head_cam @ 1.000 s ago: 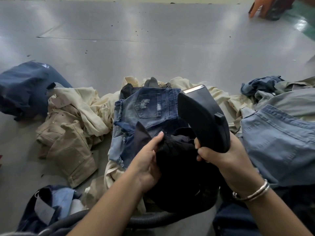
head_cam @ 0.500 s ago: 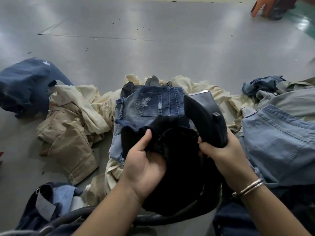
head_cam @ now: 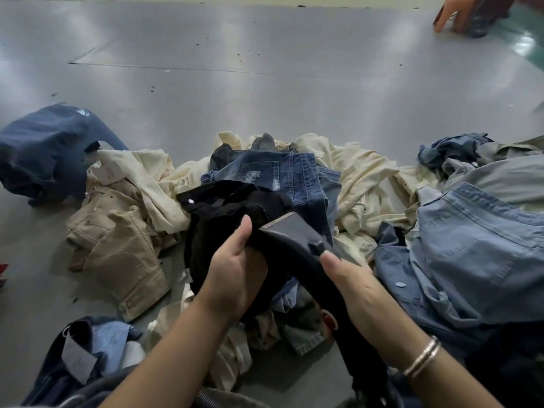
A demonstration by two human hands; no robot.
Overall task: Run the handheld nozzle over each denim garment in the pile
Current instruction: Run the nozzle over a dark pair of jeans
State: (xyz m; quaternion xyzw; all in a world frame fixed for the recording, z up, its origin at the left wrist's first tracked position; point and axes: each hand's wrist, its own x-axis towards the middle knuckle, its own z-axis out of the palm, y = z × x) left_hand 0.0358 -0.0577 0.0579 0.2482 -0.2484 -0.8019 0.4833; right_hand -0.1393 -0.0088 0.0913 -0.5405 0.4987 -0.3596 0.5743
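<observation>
1. Nozzle: the right hand has its grip wrapped round the dark handle, thumb laid along the top beside the switch, with the flat mouth resting on the black garment at the middle of the pile.
2. The left hand pinches a fold of that black garment, thumb on top and fingers hidden beneath, just beside the nozzle's mouth.
3. For a good pass, the left hand should pull the cloth taut and flat so the mouth slides rather than bunching the fabric.
4. Strokes should probably run seam to seam, covering the waistband too.
5. The blue distressed jeans lie directly behind, cream garments around them, all on the grey floor.
6. The hose trails near the body; it should be kept clear of the pile.
</observation>
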